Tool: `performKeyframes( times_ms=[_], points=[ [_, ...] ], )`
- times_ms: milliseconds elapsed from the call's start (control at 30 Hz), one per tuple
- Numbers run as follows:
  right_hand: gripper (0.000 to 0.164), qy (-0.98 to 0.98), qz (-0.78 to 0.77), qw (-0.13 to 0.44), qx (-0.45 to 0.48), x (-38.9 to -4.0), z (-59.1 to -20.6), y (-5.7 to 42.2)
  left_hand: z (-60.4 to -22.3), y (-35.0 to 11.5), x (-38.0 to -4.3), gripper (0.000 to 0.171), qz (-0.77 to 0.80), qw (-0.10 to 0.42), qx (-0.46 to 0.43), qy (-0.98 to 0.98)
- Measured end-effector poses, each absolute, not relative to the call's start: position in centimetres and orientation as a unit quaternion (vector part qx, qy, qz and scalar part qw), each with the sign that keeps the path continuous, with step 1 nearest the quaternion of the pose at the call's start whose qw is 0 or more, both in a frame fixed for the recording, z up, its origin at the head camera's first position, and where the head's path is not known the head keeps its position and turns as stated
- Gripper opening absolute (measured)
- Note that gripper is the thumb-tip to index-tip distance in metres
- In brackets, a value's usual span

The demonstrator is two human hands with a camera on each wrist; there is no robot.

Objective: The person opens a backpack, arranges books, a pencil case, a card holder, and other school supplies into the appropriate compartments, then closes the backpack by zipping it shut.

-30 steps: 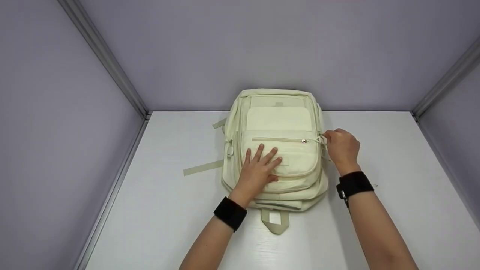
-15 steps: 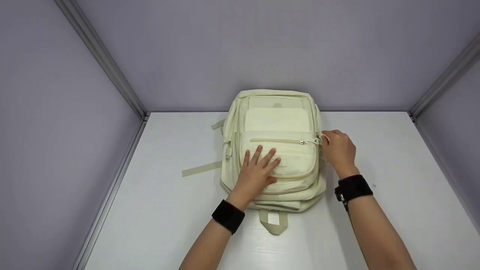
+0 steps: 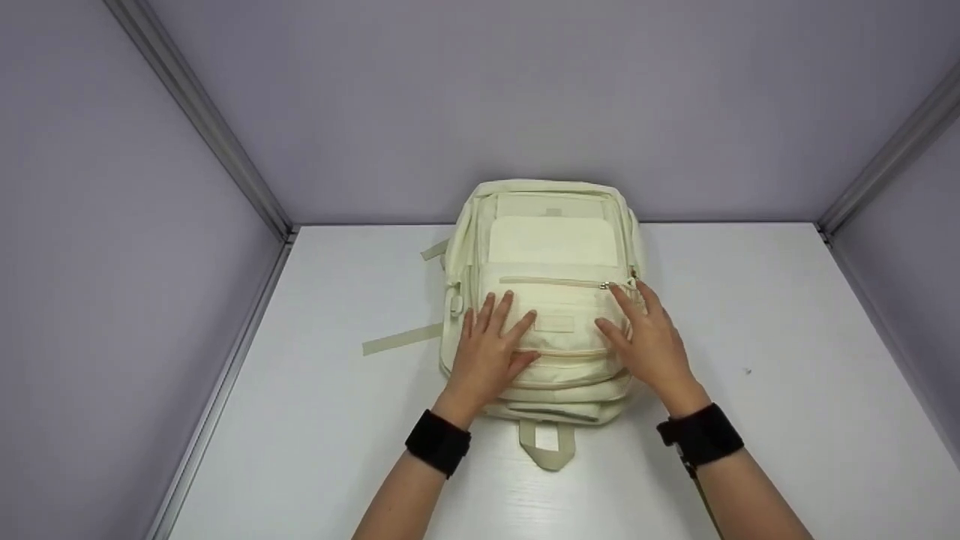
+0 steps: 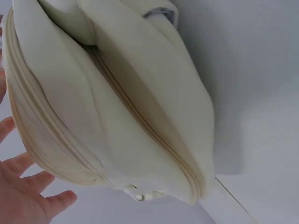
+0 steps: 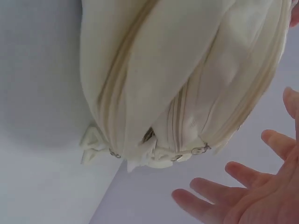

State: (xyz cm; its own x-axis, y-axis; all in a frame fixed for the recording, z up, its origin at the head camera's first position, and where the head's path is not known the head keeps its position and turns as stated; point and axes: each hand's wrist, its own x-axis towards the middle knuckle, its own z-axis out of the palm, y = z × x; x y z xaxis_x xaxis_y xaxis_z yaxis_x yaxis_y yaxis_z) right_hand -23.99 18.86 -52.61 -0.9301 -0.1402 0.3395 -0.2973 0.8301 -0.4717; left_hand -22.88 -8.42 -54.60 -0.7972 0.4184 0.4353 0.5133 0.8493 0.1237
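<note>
A cream backpack [image 3: 555, 240] lies on the white table, front panel up, its grab loop [image 3: 547, 456] toward the person. My left hand [image 3: 487, 356], fingers spread, is over the lower left of the front panel, beside a small label [image 3: 555, 324]. Over the right side of the panel is my right hand [image 3: 651, 345], fingers apart, the fingertips near the slider of the front pocket zipper [image 3: 551, 281]. The right wrist view shows that hand's fingers straight beside the bag, with nothing between them. Triangular zipper pulls [image 5: 91, 144] dangle along the bag's side there.
Loose webbing straps [image 3: 401, 340] stick out left of the bag onto the table [image 3: 322, 427]. Grey panels [image 3: 480, 105] wall the table in at the back and both sides. A tiny pale scrap [image 3: 747, 370] lies at the right.
My right hand has let go of the zipper pull at the bag's right edge and moved left over the front, fingers spreading. My left hand has shifted slightly left and down.
</note>
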Motion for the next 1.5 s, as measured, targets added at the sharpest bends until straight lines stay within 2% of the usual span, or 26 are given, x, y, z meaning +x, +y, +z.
performKeyframes(
  times_ms=[200, 500, 1000, 1367, 1500],
  points=[
    [0.063, -0.950, 0.287, 0.063, 0.108, -22.5, -53.8, 18.7, -55.6, -9.8, -22.8, 0.062, -0.199, 0.158, -0.208, -0.945],
    [0.066, -0.945, 0.314, -0.003, 0.093, -22.9, -54.6, 18.7, -56.4, -10.1, -22.9, 0.060, -0.253, 0.117, -0.207, -0.938],
    [0.065, -0.945, 0.315, -0.021, 0.081, -24.9, -54.3, 19.2, -56.1, -9.8, -25.3, 0.064, -0.280, 0.044, -0.203, -0.937],
    [0.066, -0.947, 0.309, -0.018, 0.087, -25.1, -54.3, 19.5, -55.2, -9.7, -25.5, 0.064, -0.224, 0.044, -0.207, -0.951],
    [0.066, -0.956, 0.276, 0.006, 0.095, -24.7, -53.8, 19.7, -54.4, -10.2, -25.3, 0.062, -0.190, 0.061, -0.218, -0.955]
  ],
)
